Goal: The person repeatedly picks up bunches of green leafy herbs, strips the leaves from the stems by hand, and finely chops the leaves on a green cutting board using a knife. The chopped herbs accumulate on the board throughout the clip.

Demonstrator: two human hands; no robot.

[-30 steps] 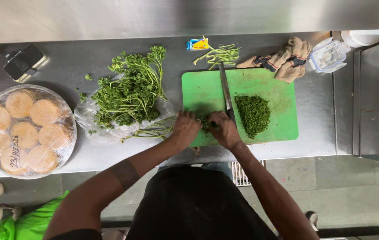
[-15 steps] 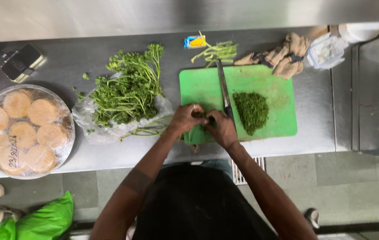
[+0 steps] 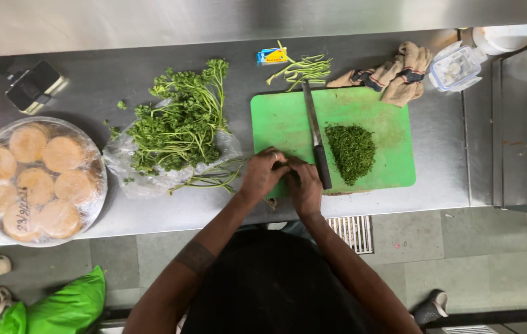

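Here, the left hand and right hand meet, curled closed together at the cutting board's lower left corner. What they grip is hidden. A knife lies just beside chopped herbs.

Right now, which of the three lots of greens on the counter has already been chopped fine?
The dark green heap on the green cutting board, right of the knife. The leafy bunch on the plastic bag and the bare stems behind the board are uncut.

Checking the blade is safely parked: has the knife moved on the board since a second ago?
No. The knife lies left of the chopped herb pile as before.
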